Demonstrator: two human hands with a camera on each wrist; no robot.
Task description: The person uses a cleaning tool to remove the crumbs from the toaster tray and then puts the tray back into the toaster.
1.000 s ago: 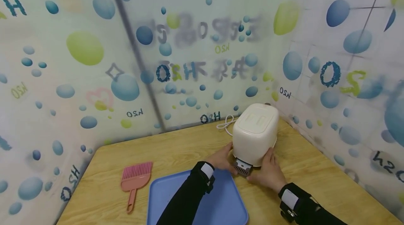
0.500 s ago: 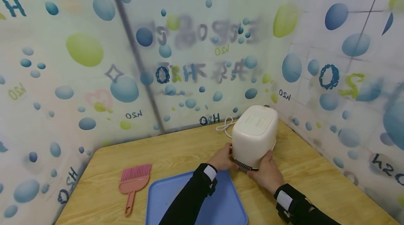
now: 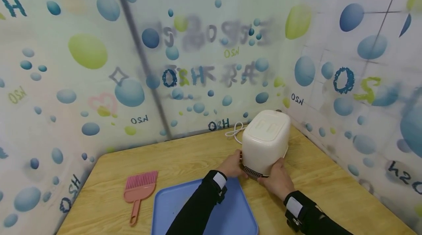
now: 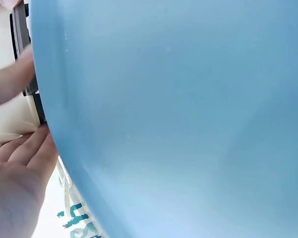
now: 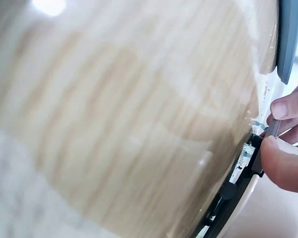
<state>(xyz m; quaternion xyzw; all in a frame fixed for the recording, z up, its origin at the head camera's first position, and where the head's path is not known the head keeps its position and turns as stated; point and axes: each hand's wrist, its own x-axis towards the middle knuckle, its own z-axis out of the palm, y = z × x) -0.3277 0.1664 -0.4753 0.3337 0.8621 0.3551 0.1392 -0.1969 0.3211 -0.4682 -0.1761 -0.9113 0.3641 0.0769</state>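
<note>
A cream boxy appliance stands on the wooden table near the back right corner. A dark slotted tray sits almost fully inside its base at the near side. My right hand pinches this tray's edge between thumb and finger, as the right wrist view shows. My left hand rests with straight fingers against the appliance's lower left side, and in the left wrist view the left hand lies next to the cream body.
A blue plastic tray lies at the table's near edge under my left forearm. A pink comb-like brush lies left of it. A white cord is coiled behind the appliance. Patterned curtain walls close in the table.
The dark slotted tray stuck out of the appliance's base a second ago; it has slid inward and now barely protrudes. Both hands moved slightly toward the appliance.
</note>
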